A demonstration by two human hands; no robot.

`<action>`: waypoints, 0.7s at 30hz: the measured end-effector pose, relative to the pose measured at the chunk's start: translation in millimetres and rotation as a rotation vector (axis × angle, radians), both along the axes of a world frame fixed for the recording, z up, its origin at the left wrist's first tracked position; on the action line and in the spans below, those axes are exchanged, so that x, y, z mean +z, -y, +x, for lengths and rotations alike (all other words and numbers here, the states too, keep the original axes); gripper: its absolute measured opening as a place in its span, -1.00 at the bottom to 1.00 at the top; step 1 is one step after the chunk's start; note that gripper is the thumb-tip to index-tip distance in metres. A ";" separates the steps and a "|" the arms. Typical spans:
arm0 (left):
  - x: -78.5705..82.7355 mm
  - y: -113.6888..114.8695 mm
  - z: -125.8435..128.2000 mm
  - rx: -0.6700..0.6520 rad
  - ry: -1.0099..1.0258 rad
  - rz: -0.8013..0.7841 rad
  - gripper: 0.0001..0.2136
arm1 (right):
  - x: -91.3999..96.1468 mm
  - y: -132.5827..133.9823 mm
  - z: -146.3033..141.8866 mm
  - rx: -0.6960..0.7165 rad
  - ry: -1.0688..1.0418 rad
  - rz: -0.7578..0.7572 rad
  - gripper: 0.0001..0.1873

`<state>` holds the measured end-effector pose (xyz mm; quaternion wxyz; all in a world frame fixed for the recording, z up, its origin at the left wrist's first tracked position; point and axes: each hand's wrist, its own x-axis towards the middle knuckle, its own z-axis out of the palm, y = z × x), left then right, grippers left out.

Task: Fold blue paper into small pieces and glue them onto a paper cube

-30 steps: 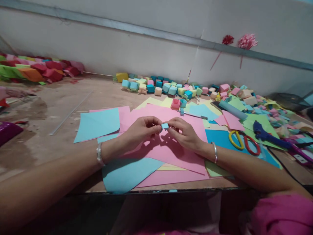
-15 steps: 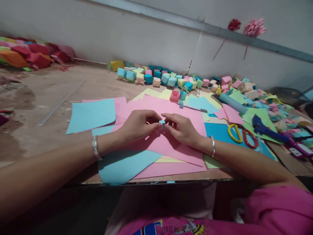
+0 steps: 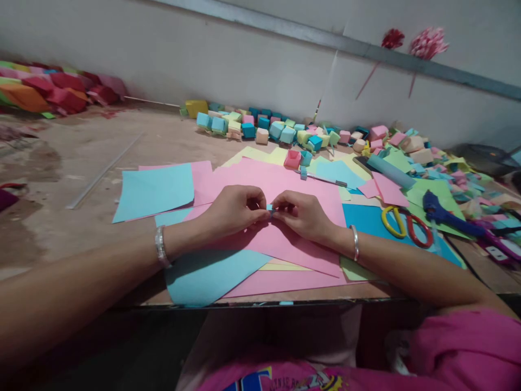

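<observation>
My left hand and my right hand meet fingertip to fingertip over a large pink paper sheet. Between them they pinch a tiny folded blue paper piece, mostly hidden by the fingers. Both hands have their fingers curled in. A silver bangle sits on each wrist. Light blue sheets lie to the left and under my left forearm.
A row of small folded paper cubes runs along the back of the wooden table. Yellow-and-red scissors and a blue glue gun lie at the right among paper scraps. Folded coloured paper is piled at far left.
The blue piece was held up in clear view a second ago; now my fingers have closed in around it and lowered slightly toward the pink sheet. The camera has tilted down a little.
</observation>
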<state>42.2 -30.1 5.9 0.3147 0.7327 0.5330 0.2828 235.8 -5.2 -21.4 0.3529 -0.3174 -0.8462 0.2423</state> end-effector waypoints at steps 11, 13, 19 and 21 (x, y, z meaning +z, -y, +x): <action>-3.8 -2.5 -2.8 -0.061 -0.014 0.085 -0.89 | -1.5 0.3 -0.5 0.012 0.027 0.054 -0.87; -4.9 -2.7 -3.5 -0.071 -0.017 0.098 -0.89 | -2.3 0.2 -0.6 0.006 0.022 0.056 -0.87; -6.0 -2.5 -4.2 -0.102 -0.038 0.146 -0.91 | -3.5 1.1 -1.2 -0.003 0.021 0.101 -0.89; -5.4 -2.5 -4.3 -0.116 -0.049 0.150 -0.91 | -3.4 1.4 -1.6 -0.002 0.022 0.112 -0.90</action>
